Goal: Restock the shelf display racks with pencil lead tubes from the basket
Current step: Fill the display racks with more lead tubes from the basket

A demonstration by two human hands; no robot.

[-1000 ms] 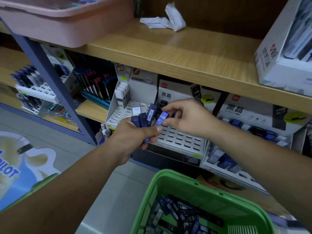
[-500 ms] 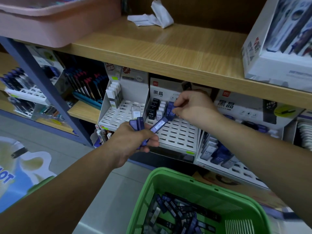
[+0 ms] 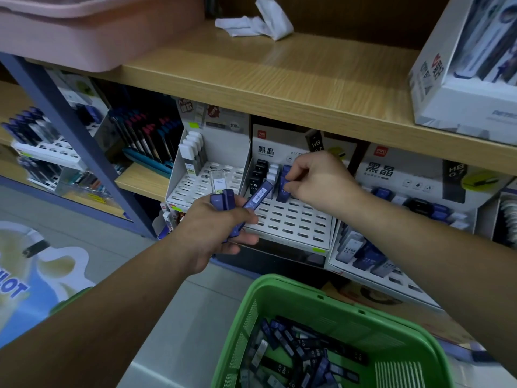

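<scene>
Right hand (image 3: pixel 319 180) pinches blue lead tube (image 3: pixel 284 189) at middle rack (image 3: pixel 291 222) back row, left hand (image 3: pixel 207 233) at rack's front-left edge grips spare tubes (image 3: pixel 223 201), green basket (image 3: pixel 293 289) below rack.

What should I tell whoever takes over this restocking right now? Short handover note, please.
Left hand: holds a small bunch of blue lead tubes in front of the middle rack.
Right hand: pinches one blue tube, seating it in the rack's back rows.
Done: a few standing tubes fill the rack's back.
Left: most slots are bare; many loose tubes lie in the green basket.
</scene>
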